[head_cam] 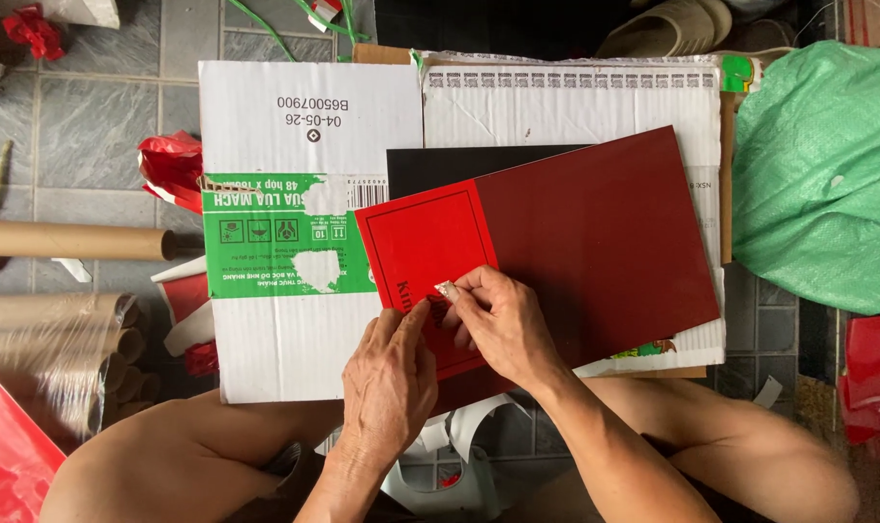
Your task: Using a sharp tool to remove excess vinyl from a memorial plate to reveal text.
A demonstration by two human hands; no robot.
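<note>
My left hand (pixel 390 380) lies flat, fingers pressed on the red card (pixel 425 254), a bright sheet with a thin black border and black lettering. It lies on a dark maroon board (pixel 595 237) over flattened cardboard (pixel 295 329). My right hand (pixel 498 324) pinches a small pale scrap (pixel 447 290) at the card's face.

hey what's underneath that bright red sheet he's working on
The bright red sheet overlaps a larger dark red sheet, with a black sheet beneath, all on flattened cardboard. Both hands, left hand and right hand, cover its lower edge, so that part stays hidden.
</note>
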